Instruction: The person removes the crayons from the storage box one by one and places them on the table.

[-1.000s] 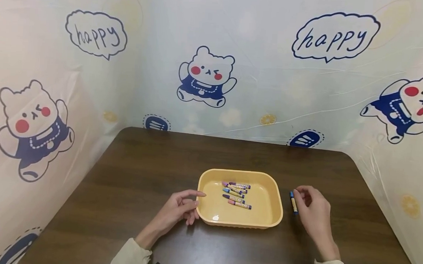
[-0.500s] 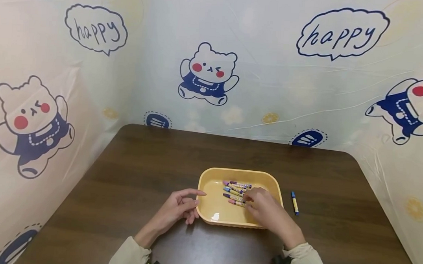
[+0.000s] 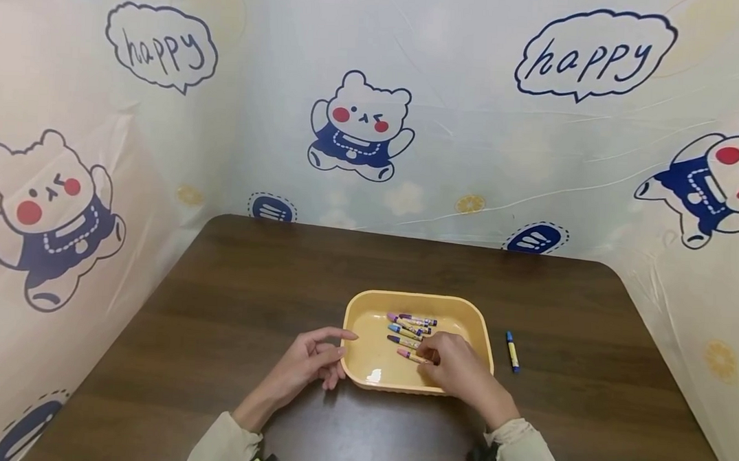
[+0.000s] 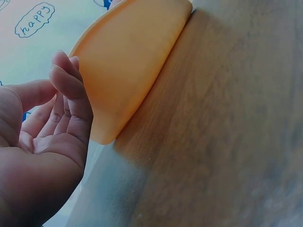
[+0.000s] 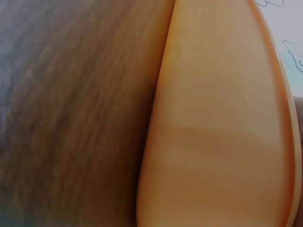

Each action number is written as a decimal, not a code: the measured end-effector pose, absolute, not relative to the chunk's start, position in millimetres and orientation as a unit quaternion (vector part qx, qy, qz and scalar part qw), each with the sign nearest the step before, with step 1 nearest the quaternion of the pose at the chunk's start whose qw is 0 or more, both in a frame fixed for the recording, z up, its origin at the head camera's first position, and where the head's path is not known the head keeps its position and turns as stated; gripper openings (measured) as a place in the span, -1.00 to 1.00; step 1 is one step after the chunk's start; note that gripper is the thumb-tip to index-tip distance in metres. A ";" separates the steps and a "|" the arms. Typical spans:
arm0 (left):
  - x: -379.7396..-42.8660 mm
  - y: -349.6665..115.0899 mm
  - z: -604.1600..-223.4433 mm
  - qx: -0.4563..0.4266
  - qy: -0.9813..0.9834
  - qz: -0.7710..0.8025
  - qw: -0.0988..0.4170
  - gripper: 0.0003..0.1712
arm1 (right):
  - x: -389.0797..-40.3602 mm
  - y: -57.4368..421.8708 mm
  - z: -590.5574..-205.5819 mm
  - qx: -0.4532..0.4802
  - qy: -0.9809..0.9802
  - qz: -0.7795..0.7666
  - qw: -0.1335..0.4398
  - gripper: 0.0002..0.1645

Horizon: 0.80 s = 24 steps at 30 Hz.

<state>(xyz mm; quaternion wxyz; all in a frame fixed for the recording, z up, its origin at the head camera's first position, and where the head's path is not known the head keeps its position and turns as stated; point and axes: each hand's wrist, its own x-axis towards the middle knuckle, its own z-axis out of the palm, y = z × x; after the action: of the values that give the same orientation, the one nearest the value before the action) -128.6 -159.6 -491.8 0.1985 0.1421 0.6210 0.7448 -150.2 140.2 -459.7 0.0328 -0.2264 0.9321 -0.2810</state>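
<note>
While the left hand (image 3: 311, 362) sits at the left side of the yellow tray (image 3: 367, 357), its index finger reaches over the rim and the thumb rests against the outside, pinching the edge between them; other fingers bend underneath. Left wrist view: bent fingers up against the tray's outer wall.

Right hand (image 3: 462, 372) is inside the tray, right half, thumb and index spread around the right end of the pink-tipped crayon (image 3: 410, 356). Cannot tell if it pinches the crayon or only touches it; fingertips partly hidden. Right wrist view: mostly tray wall and table, grip not shown.

Crayons in tray lie flat, roughly in a row, tips left. Dark-tipped crayon (image 3: 404, 342) just above the pink one, light-blue-tipped crayon (image 3: 407, 332) above that. Near the back, lilac-tipped crayon (image 3: 405, 323) lies slanted, purple-tipped crayon (image 3: 426, 322) beside it; another crayon end pokes out there, mostly covered.

Separate blue-capped crayon (image 3: 512, 352) lies on the brown table (image 3: 268, 288), right of the tray, apart from it, blue end toward the back. Tray stands flat, right of table centre. Pale sleeves (image 3: 530, 454) on both arms. Printed curtain (image 3: 460, 138) behind, with bears and "happy" bubbles.
</note>
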 end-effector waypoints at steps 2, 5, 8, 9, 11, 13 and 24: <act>-128.7 -159.7 -491.8 0.143 0.620 0.746 0.197 -0.50 | -151.6 140.9 -460.9 -0.223 0.928 -0.294 0.049 -0.85; -128.8 -159.7 -492.0 0.148 0.618 0.747 0.196 -0.51 | -153.1 142.0 -461.8 -0.223 0.923 -0.306 0.067 -0.84; -128.0 -159.6 -491.3 0.148 0.618 0.746 0.197 -0.52 | -153.8 142.3 -462.2 -0.226 0.922 -0.307 0.075 -0.84; -127.7 -159.7 -491.1 0.150 0.618 0.746 0.197 -0.52 | -153.8 142.3 -462.2 -0.226 0.921 -0.307 0.079 -0.85; -128.2 -159.0 -489.9 0.149 0.620 0.744 0.198 -0.51 | -153.8 143.0 -461.1 -0.225 0.921 -0.306 0.085 -0.85; -129.4 -157.9 -489.2 0.148 0.624 0.742 0.195 -0.53 | -154.2 143.6 -460.1 -0.227 0.922 -0.300 0.089 -0.86; -125.9 -158.0 -491.6 0.127 0.637 0.734 0.198 -0.51 | -152.1 142.4 -460.2 -0.252 0.929 -0.270 0.031 -0.92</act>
<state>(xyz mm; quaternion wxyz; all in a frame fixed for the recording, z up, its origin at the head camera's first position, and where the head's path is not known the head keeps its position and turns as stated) -125.9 -158.0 -491.6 0.1977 0.1272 0.6372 0.7340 -152.1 142.4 -460.2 0.0312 -0.2516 0.9290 -0.2697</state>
